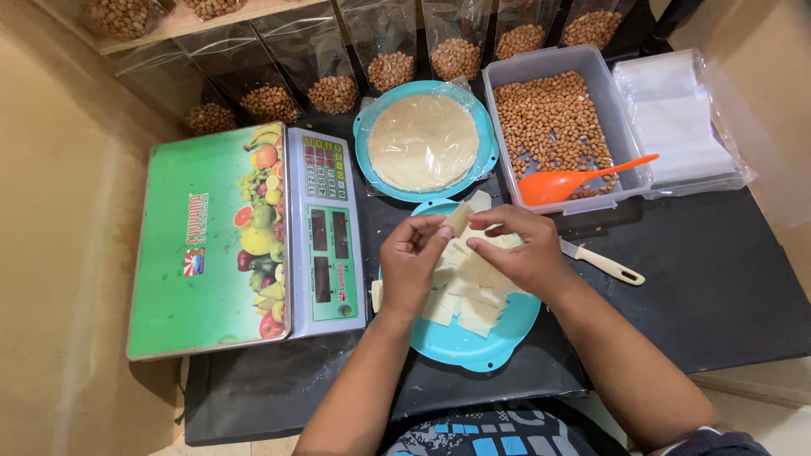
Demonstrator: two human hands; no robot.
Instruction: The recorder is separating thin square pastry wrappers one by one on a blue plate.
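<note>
Over a turquoise plate (473,346) heaped with several pale square dough pieces (463,297), my left hand (411,263) and my right hand (519,252) meet. Both pinch one small pale dough piece (457,219) between thumb and fingertips, lifted just above the heap. Behind them a second turquoise plate (365,135) carries a round flat dough sheet (422,140) under clear plastic film.
A green digital scale (215,245) with a fruit picture lies at left. A clear tub of peanuts (551,122) has an orange scoop (570,182) resting on its front rim. A white-handled knife (601,263) lies right of the plate. Stacked clear bags (680,127), peanut-filled pouches (390,67) behind.
</note>
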